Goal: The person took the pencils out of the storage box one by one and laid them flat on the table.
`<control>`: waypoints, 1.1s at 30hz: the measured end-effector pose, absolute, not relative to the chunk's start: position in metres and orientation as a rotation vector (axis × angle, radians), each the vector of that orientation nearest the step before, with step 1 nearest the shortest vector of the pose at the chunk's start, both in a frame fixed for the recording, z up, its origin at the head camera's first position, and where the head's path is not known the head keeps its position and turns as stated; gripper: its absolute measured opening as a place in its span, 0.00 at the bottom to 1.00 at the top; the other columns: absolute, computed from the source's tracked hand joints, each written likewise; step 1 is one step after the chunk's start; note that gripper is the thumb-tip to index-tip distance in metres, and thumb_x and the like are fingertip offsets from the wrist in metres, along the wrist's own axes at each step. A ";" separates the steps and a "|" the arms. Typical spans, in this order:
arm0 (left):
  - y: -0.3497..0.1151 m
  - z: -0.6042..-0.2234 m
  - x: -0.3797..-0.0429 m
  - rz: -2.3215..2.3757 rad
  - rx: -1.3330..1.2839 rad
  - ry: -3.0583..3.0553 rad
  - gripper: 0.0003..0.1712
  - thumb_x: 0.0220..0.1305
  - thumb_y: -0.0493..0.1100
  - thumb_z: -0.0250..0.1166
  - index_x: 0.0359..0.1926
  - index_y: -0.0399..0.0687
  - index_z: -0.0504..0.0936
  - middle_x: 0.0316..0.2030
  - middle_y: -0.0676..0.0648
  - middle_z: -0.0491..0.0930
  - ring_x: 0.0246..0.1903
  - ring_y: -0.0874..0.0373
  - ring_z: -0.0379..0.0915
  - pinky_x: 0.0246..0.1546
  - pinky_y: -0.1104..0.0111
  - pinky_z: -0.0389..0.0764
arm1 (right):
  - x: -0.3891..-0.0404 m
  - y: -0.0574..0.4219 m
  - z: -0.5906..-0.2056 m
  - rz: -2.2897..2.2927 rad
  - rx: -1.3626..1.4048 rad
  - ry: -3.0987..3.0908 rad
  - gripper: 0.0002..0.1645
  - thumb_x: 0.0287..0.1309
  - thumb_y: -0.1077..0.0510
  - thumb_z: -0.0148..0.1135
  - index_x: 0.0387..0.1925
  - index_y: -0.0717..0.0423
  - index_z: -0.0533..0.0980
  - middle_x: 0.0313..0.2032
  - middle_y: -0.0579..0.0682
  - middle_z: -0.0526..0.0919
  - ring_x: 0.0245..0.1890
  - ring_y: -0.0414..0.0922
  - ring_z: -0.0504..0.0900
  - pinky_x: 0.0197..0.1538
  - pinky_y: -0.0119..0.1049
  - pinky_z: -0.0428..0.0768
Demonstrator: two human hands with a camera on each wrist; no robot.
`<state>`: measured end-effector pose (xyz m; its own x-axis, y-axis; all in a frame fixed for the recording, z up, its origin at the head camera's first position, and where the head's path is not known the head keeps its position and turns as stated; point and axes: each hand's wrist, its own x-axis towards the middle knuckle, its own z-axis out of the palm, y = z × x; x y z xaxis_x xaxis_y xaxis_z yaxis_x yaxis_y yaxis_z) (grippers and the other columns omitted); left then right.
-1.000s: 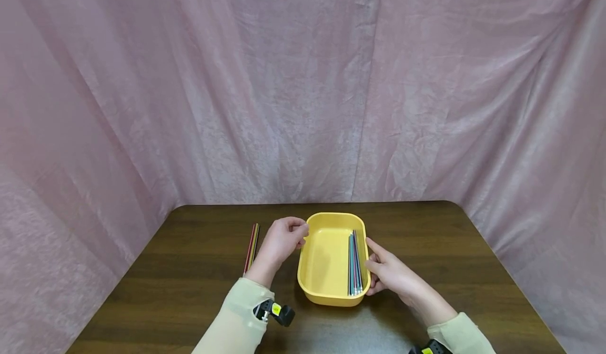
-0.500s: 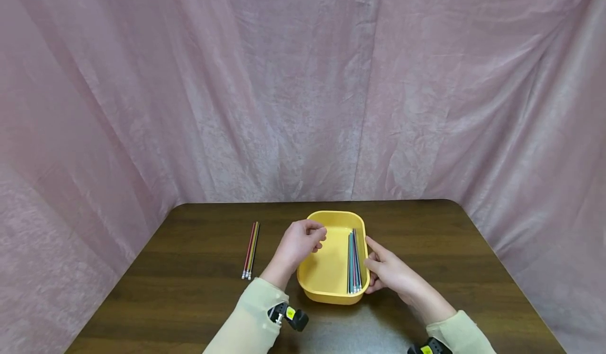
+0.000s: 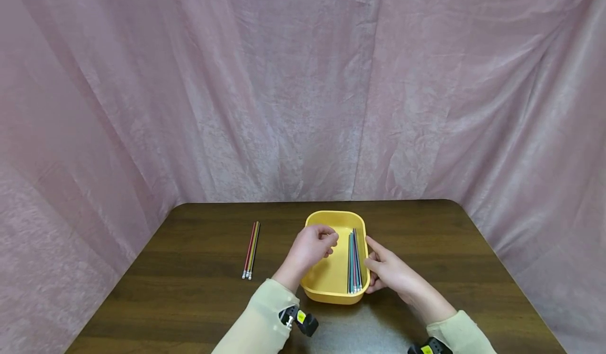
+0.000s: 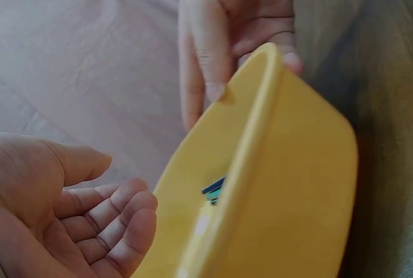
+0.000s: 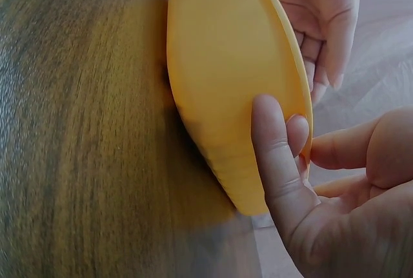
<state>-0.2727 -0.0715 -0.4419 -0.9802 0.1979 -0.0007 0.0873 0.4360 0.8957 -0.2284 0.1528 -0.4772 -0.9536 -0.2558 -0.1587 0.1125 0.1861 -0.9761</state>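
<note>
A yellow plastic tray (image 3: pixel 331 297) sits on the table in front of me. Several dark and teal pencils (image 3: pixel 354 264) lie lengthwise along its right inner side; only a few ends show in the left wrist view. Above the tray's left half hovers my left hand (image 3: pixel 312 246), its fingers (image 4: pixel 126 233) loosely bent and nothing between them. My right hand (image 3: pixel 390 272) holds the tray's right rim, with fingers on both sides of the wall and one finger (image 5: pixel 271 142) along the outside. Left of the tray lie several other pencils (image 3: pixel 251 251), with white erasers toward me.
The brown wooden table (image 3: pixel 189 270) has rounded far corners. A pink velvety curtain (image 3: pixel 303 91) hangs behind it and along both sides. Camera mounts (image 3: pixel 303 320) are strapped at both wrists.
My left hand has moved right from the tray's left edge to over its inside, uncovering the pencils at left. The right hand and the tray stay nearly in place.
</note>
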 end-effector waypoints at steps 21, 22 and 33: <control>-0.049 -0.470 -0.269 1.528 0.197 2.559 0.08 0.76 0.42 0.71 0.43 0.42 0.91 0.32 0.46 0.88 0.26 0.59 0.79 0.26 0.69 0.75 | -0.227 0.155 -0.478 -1.859 -0.151 2.147 0.44 0.80 0.69 0.50 0.88 0.65 0.44 0.43 0.63 0.72 0.28 0.49 0.77 0.32 0.46 0.90; -0.048 -0.470 -0.269 1.518 0.198 2.569 0.08 0.76 0.43 0.71 0.43 0.42 0.91 0.31 0.46 0.88 0.26 0.59 0.80 0.26 0.69 0.75 | -0.227 0.155 -0.478 -1.861 -0.152 2.146 0.44 0.80 0.69 0.50 0.88 0.65 0.44 0.43 0.63 0.72 0.28 0.49 0.77 0.32 0.45 0.90; -0.041 -0.477 -0.269 1.427 0.170 2.615 0.07 0.75 0.43 0.72 0.41 0.43 0.92 0.30 0.50 0.84 0.27 0.61 0.78 0.29 0.70 0.78 | -0.228 0.155 -0.478 -1.849 -0.184 2.143 0.44 0.81 0.68 0.50 0.88 0.66 0.43 0.43 0.63 0.72 0.29 0.49 0.78 0.33 0.45 0.90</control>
